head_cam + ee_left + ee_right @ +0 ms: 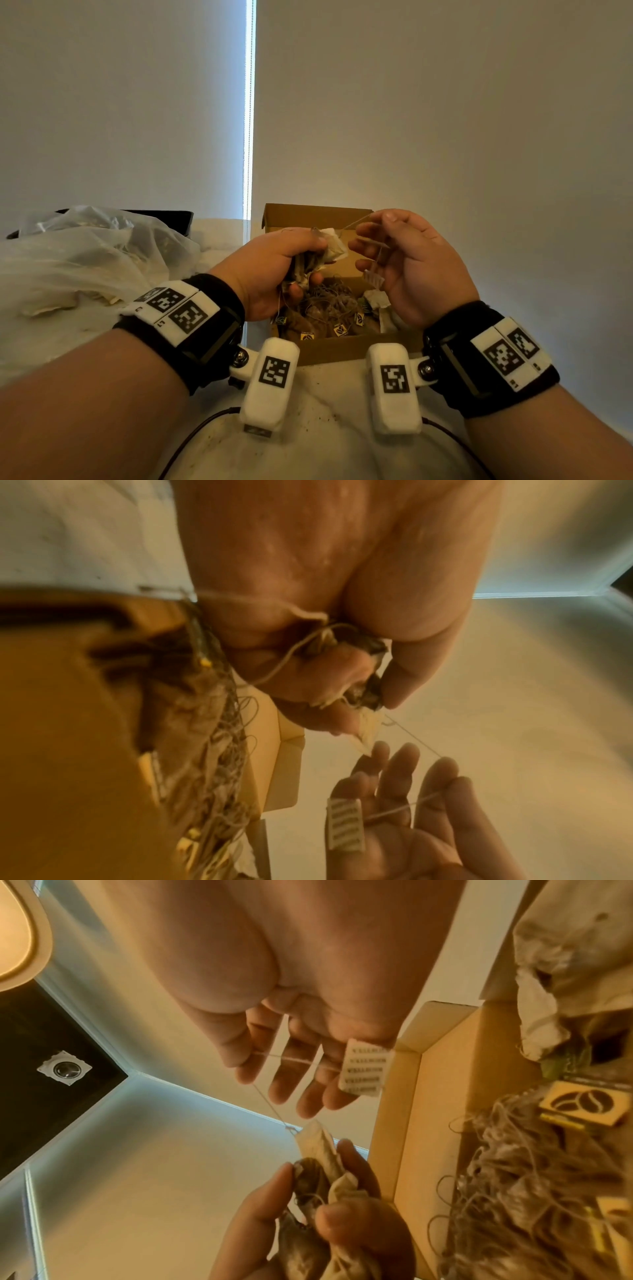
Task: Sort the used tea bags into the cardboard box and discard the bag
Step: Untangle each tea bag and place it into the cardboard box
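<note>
An open cardboard box (pixel 342 351) sits in front of me, holding a tangle of used tea bags (pixel 329 305) with strings and yellow tags. Above it my left hand (pixel 274 260) grips a clump of used tea bags (pixel 334 246), also seen in the wrist views (pixel 363 696) (pixel 322 1177). My right hand (pixel 394 253) is just to the right of the clump, with its fingers mostly straight. Its thumb and forefinger pinch a thin string (pixel 294 1059) that runs from the clump. A white printed paper tag (pixel 365 1069) hangs from that string by the palm.
A crumpled clear plastic bag (pixel 85 253) lies at the left on the white table cover (pixel 308 428), with a dark flat object (pixel 171 219) behind it. Blinds and a wall stand right behind the box. Thin cables (pixel 191 442) run near the table's front.
</note>
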Tool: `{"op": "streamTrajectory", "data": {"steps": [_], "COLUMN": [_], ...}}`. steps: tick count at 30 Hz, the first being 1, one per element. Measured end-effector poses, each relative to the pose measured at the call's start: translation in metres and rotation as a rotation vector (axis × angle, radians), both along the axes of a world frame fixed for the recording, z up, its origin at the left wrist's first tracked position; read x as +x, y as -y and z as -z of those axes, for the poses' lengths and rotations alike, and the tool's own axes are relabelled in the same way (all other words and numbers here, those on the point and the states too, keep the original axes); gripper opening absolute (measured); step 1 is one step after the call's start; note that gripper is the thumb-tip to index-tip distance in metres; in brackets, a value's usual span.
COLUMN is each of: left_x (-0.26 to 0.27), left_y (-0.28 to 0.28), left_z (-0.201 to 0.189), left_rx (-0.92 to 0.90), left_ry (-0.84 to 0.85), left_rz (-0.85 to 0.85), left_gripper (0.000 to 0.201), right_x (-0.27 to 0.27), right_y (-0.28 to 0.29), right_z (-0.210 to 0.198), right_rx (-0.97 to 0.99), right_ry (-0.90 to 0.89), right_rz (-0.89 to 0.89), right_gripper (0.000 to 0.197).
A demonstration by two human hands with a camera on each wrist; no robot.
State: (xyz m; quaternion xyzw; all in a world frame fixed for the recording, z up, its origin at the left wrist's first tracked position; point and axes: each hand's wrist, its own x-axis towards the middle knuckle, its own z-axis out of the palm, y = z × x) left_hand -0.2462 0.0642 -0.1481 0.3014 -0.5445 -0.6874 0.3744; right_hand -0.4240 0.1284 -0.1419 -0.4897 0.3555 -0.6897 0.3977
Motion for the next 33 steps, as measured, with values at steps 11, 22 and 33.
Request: {"op": "streamTrajectory", "data": {"steps": [11, 22, 33], "left_x": [-0.002, -0.004, -0.020], "left_y": [-0.002, -0.006, -0.019], "left_z": [-0.002, -0.006, -0.007], "left_rx": [-0.056, -0.215, -0.795], "left_ry": [0.138, 0.137, 0.356], "left_rz": [0.122, -0.159, -0.207], "left_gripper": [0.026, 0.020, 0.013], "right_x": [0.000, -0.005, 0.011], "right_y": [-0.001, -0.003, -0.002], "right_z": [-0.007, -0.009, -0.006], "right_rx": [-0.053, -0.039, 0.024], "right_ry": [0.214, 0.316, 0.310], "right_rz": [-0.040, -0.015, -0.016], "right_gripper": [0.017, 0.015, 0.015]}}
